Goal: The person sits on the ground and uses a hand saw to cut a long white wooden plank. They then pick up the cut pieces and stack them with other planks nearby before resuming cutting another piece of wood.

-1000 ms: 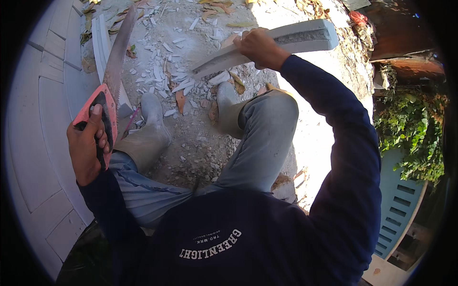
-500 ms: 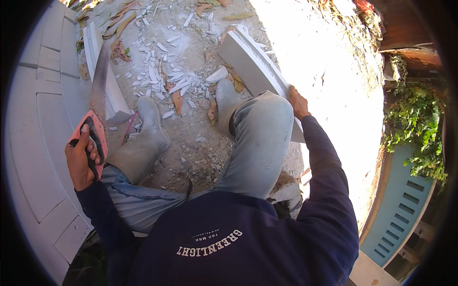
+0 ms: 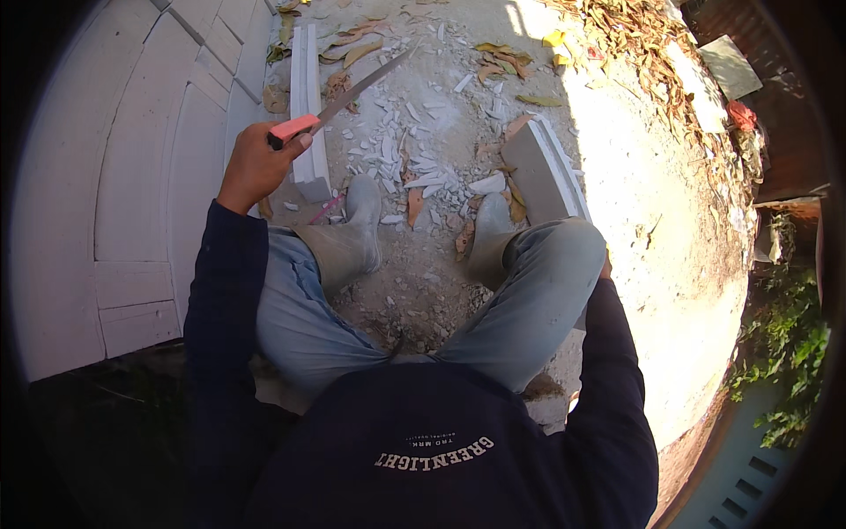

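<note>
My left hand (image 3: 256,165) is closed round the red and black handle of a handsaw (image 3: 354,90), raised above the ground at the left. The blade points up and to the right, over white chips. Below it, a long pale block (image 3: 305,119) with a stepped edge lies along the wall. Another pale grey block (image 3: 543,173) with a stepped edge slants beside my right knee, its near part hidden by the leg. Only a sliver of my right hand (image 3: 606,266) shows behind that knee, close to this block; its fingers are hidden.
Broken white chips (image 3: 423,167) and dry leaves (image 3: 507,57) litter the ground around my boots (image 3: 359,225). A white panelled surface (image 3: 132,203) runs along the left. Sunlit ground (image 3: 665,220) lies at the right, with green plants (image 3: 780,353) beyond.
My left hand has lifted the handsaw up and forward, and the blade has swung to the right. My right hand, earlier seen on the block's edge, is now mostly behind my knee.
</note>
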A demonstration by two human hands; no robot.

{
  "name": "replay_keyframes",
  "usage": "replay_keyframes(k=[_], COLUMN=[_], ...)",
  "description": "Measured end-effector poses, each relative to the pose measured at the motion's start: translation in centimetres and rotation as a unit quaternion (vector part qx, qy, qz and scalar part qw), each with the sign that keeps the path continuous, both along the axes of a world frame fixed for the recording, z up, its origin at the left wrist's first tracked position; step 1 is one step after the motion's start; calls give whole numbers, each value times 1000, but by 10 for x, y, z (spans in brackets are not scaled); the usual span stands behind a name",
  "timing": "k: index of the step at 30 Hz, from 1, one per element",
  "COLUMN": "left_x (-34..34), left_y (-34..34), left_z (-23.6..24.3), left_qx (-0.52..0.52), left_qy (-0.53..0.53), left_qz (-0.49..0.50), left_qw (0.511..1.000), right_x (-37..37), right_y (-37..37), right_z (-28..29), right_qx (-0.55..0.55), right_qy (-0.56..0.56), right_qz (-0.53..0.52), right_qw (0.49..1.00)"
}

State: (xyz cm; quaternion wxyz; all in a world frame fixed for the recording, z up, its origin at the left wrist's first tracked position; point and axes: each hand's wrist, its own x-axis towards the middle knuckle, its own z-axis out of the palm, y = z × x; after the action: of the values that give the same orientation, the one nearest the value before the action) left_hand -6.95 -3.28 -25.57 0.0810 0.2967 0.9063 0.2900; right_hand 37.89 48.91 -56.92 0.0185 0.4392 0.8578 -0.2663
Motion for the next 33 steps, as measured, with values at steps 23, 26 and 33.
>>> replay_keyframes(k=[23, 26, 33], left_x=[117, 121, -43], left_y=[-87, -43, 36], left_z=[-427, -383, -198], left_qx=[-93, -177, -111], left_qy=[118, -38, -16], left_qz=[10, -80, 165], left_qw=[989, 980, 980], right_x=[-60, -73, -103], right_y=[-54, -72, 7], right_z=[65, 116, 51], right_qx=[71, 49, 26], right_qy=[-53, -40, -140], right_qz=[55, 56, 70], right_qw=[995, 996, 987])
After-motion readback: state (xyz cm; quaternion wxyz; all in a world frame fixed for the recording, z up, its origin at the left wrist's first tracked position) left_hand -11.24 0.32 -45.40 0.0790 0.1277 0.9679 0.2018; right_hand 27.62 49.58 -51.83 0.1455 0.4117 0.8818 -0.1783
